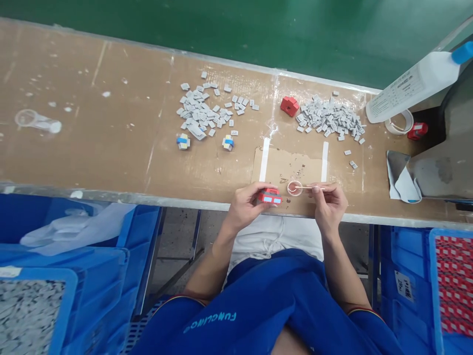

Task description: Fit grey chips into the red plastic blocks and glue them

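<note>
My left hand (247, 203) is closed around a small red toy vehicle (271, 195) with pale windows, held over the table's front edge. Between the fingers of my right hand (328, 201) is a thin wooden stick (306, 187). Its tip reaches into a small round dish (294, 188) with a pinkish inside. Under the dish lies a cardboard sheet (277, 170) marked with dark specks and held by white tape strips. Beyond it are a heap of small grey-white pieces (328, 117) and another red toy part (289, 106).
A second heap of grey-white pieces (203, 108) lies left, near two small blue-banded blocks (228, 143). At right stand a white bottle with a blue cap (414, 86) and a tape roll (400, 122). Blue crates (410, 276) flank me, one holding red parts (454, 281).
</note>
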Motion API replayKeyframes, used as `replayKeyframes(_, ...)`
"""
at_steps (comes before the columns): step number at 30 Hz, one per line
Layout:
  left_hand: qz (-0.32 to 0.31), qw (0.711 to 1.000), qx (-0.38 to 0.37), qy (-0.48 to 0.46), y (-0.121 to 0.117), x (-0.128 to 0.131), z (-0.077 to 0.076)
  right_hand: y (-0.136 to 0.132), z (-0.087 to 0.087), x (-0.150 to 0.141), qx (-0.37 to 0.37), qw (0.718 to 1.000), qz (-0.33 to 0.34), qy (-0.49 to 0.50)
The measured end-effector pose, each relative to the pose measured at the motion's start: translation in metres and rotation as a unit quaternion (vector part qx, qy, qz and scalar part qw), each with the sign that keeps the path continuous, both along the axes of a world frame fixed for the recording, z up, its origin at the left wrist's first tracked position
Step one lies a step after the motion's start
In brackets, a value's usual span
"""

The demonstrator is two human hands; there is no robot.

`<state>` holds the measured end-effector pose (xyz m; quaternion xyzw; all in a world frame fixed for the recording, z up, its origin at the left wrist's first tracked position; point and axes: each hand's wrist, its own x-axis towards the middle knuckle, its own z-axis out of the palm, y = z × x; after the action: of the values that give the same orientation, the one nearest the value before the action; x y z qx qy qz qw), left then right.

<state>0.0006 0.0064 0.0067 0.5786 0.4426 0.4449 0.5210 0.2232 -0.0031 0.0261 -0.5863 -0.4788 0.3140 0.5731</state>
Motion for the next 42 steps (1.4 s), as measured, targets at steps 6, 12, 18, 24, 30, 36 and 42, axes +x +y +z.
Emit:
replayKeyframes(6,0.0,0.999,0.01,0.041,-0.002,0.0,-0.004,-0.007,0.019,-0.017,0.046,0.995,0.08,-0.042)
replayKeyframes(12,-0.009,0.999,0.022,0.041,-0.001,0.0,-0.005,-0.006,0.019,-0.028,0.095,0.981,0.143,-0.091)
replayKeyframes(18,-0.014,0.999,0.022,0.039,0.0,0.0,-0.003,-0.005,0.019,-0.032,0.082,0.977,0.159,-0.119)
replayKeyframes(24,-0.015,0.999,0.02,0.024,0.001,-0.001,-0.001,-0.009,0.025,-0.013,0.105,0.98,0.119,-0.121)
replayKeyframes(30,-0.006,1.0,0.02,0.014,0.001,-0.001,0.0,-0.005,0.011,0.005,0.101,0.976,0.077,-0.177)
replayKeyframes(36,-0.005,0.999,0.036,0.005,0.001,-0.004,0.0,0.002,0.015,0.016,0.059,0.943,0.16,-0.287)
replayKeyframes(42,-0.016,0.997,0.072,-0.001,0.004,-0.004,0.002,0.072,0.031,0.092,0.035,0.924,0.039,-0.379)
